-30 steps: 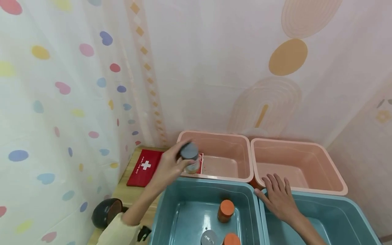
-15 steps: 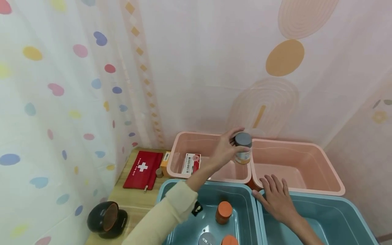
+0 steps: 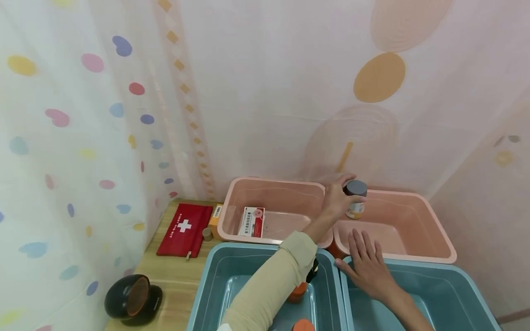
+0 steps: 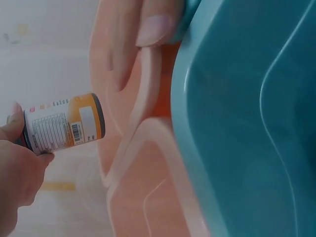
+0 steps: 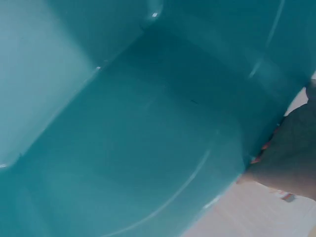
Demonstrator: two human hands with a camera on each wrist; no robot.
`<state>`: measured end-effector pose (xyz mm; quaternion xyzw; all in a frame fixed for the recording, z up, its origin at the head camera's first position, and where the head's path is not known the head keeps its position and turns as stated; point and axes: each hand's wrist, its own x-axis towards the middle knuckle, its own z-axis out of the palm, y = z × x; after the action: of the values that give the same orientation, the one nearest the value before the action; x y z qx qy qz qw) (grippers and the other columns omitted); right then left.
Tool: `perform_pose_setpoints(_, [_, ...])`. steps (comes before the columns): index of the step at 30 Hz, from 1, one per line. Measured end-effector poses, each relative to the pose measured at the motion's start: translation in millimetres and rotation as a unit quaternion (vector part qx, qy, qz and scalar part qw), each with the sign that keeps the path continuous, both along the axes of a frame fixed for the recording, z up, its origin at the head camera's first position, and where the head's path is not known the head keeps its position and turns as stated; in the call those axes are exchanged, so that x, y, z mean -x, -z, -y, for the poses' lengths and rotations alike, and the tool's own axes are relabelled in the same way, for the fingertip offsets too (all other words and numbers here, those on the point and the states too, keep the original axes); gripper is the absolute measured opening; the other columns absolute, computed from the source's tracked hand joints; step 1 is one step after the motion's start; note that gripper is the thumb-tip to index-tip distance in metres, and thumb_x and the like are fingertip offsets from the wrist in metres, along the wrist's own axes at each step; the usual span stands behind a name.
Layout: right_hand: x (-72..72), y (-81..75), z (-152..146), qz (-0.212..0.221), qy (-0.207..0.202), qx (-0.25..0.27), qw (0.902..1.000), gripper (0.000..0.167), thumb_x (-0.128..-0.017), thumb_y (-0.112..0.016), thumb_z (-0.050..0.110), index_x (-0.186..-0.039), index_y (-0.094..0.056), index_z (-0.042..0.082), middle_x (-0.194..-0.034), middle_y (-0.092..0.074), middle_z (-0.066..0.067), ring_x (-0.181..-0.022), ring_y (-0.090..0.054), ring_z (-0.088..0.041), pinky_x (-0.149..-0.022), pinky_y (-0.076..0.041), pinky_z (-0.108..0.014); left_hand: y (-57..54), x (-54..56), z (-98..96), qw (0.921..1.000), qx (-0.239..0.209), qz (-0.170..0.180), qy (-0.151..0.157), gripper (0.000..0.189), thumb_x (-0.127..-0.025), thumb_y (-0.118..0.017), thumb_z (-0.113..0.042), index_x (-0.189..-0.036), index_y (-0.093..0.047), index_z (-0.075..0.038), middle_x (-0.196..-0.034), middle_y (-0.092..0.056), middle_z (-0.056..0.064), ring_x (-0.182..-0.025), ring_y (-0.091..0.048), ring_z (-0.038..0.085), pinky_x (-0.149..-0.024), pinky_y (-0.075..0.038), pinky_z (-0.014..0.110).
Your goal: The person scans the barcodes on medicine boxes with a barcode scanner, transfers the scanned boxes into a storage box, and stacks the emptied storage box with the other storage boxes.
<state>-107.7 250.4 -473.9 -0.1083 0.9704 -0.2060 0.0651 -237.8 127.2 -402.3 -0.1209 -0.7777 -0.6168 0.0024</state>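
Fingers (image 4: 12, 129) grip jar (image 4: 59, 123); pouch (image 3: 185, 230) reads "FIRST AID KIT."

Homely corner, exact room unclear

We look into a draped nook: a dotted curtain (image 3: 78, 161) hangs to the left, a pale printed curtain (image 3: 265, 101) straight ahead. A wood-grain tabletop (image 3: 178, 278), pink tubs (image 3: 285, 197), a black bowl (image 3: 118, 299) and a red first-aid pouch (image 3: 178, 239) look domestic to us, but we cannot tell whether this is a home.

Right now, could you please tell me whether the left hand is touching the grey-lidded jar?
Touching: the left wrist view shows the left hand pinching the jar by one end.
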Motion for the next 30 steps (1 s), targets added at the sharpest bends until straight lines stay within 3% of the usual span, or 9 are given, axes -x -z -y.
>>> perform_pose_setpoints(8, [-3.3,-0.7,3,0.007,-0.007,-0.011,0.9999,0.092,-0.110,-0.062,0.049,-0.168,-0.025,-0.011,-0.178,-0.013,-0.035,-0.164,-0.008,-0.060,-0.128,-0.006,-0.079,17.5,-0.8,-4.2,0.9992,0.006,0.020,-0.034,0.062,-0.089,-0.091,-0.005,-0.146,-0.071,-0.014,-0.142,-0.073,0.011,-0.125,-0.072,0.029,-0.097,-0.063,0.033])
perform_pose_setpoints(13, [-7.1,0.3,1,-0.003,0.000,-0.023,0.9997,0.086,-0.111,-0.062,0.046,-0.167,-0.029,-0.011,-0.176,-0.019,-0.037,-0.162,-0.011,-0.061,-0.127,-0.010,-0.079,26.7,0.5,-13.6,0.9995,0.023,0.015,-0.014,0.058,-0.090,-0.090,-0.003,-0.145,-0.071,-0.012,-0.136,-0.074,0.014,-0.120,-0.074,0.029,-0.093,-0.063,0.030])
perform_pose_setpoints(18, [-10.6,2.0,-8,-0.010,0.007,-0.039,0.9992,0.083,-0.113,-0.059,0.047,-0.167,-0.030,-0.010,-0.175,-0.023,-0.037,-0.162,-0.013,-0.061,-0.127,-0.012,-0.079,36.7,2.2,-28.2,0.9962,0.086,-0.010,0.009,0.055,-0.091,-0.090,-0.005,-0.143,-0.073,-0.012,-0.135,-0.076,0.011,-0.120,-0.075,0.025,-0.096,-0.061,0.026])
perform_pose_setpoints(22, [-11.8,2.4,-12,-0.012,0.004,-0.046,0.9989,0.082,-0.114,-0.056,0.048,-0.168,-0.030,-0.009,-0.175,-0.024,-0.037,-0.162,-0.013,-0.061,-0.127,-0.012,-0.078,43.1,3.5,-37.0,0.9902,0.138,-0.001,0.025,0.056,-0.095,-0.087,-0.007,-0.148,-0.070,-0.012,-0.137,-0.076,0.009,-0.117,-0.075,0.020,-0.092,-0.060,0.022])
perform_pose_setpoints(25, [-11.2,3.3,-13,-0.007,0.001,-0.047,0.9988,0.083,-0.114,-0.055,0.049,-0.167,-0.030,-0.010,-0.175,-0.024,-0.037,-0.162,-0.013,-0.061,-0.127,-0.011,-0.079,53.0,8.6,-43.8,0.9761,0.216,-0.012,0.021,0.056,-0.095,-0.089,-0.015,-0.148,-0.069,-0.011,-0.135,-0.075,0.008,-0.112,-0.075,0.018,-0.085,-0.060,0.021])
perform_pose_setpoints(26, [-10.9,3.7,-12,-0.006,-0.001,-0.050,0.9987,0.083,-0.114,-0.055,0.049,-0.167,-0.031,-0.010,-0.175,-0.024,-0.036,-0.162,-0.013,-0.061,-0.128,-0.012,-0.078,54.8,9.6,-44.9,0.9654,0.259,-0.018,0.020,0.052,-0.096,-0.089,-0.020,-0.144,-0.071,-0.011,-0.132,-0.076,0.006,-0.109,-0.075,0.016,-0.084,-0.059,0.019])
perform_pose_setpoints(28, [-10.2,4.2,-11,-0.006,-0.005,-0.053,0.9986,0.083,-0.114,-0.056,0.048,-0.167,-0.031,-0.010,-0.175,-0.025,-0.036,-0.162,-0.014,-0.061,-0.128,-0.012,-0.078,58.3,11.9,-46.7,0.9372,0.347,-0.033,0.016,0.046,-0.096,-0.089,-0.032,-0.135,-0.075,-0.012,-0.127,-0.077,0.003,-0.109,-0.074,0.013,-0.087,-0.058,0.019])
perform_pose_setpoints(30, [-9.4,4.7,-8,-0.008,-0.009,-0.056,0.9984,0.082,-0.114,-0.057,0.047,-0.167,-0.032,-0.010,-0.175,-0.026,-0.035,-0.162,-0.015,-0.060,-0.128,-0.014,-0.078,55.3,10.7,-45.5,0.8991,0.434,-0.049,0.026,0.048,-0.098,-0.084,-0.044,-0.135,-0.075,-0.015,-0.132,-0.074,-0.001,-0.119,-0.070,0.011,-0.098,-0.055,0.019])
